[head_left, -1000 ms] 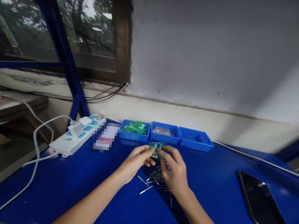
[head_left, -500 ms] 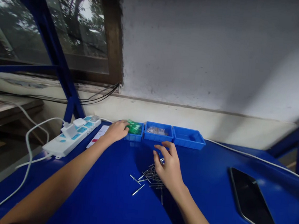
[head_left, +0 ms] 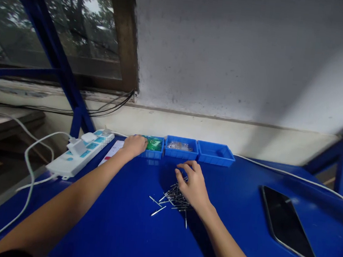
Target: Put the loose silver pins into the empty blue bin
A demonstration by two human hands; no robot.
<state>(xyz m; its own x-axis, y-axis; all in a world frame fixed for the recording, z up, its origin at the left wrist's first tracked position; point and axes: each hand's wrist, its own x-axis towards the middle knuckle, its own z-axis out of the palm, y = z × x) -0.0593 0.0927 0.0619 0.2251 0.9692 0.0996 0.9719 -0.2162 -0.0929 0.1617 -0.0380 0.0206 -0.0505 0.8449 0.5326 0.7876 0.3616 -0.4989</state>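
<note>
Three blue trays stand side by side along the far edge of the desk [head_left: 119, 232]: a left tray [head_left: 153, 154] with green packets [head_left: 155, 144], a middle tray [head_left: 181, 154] with clear packets [head_left: 179, 146], and a right tray [head_left: 215, 161]. The packets overlap too much to count. One heap of metal pins [head_left: 177, 197] lies mid-desk, also beyond counting; two pins stick out at its left fringe.

There are two hands. The left hand [head_left: 135, 146] reaches over the left tray's left end, fingers bent down by the green packets; whether it pinches one cannot be told. The right hand [head_left: 195, 186] hangs over the heap, fingers loosely curved, thumb apart.

One power strip [head_left: 67, 167] lies near the left edge, one dark device [head_left: 289, 224] towards the right edge.
</note>
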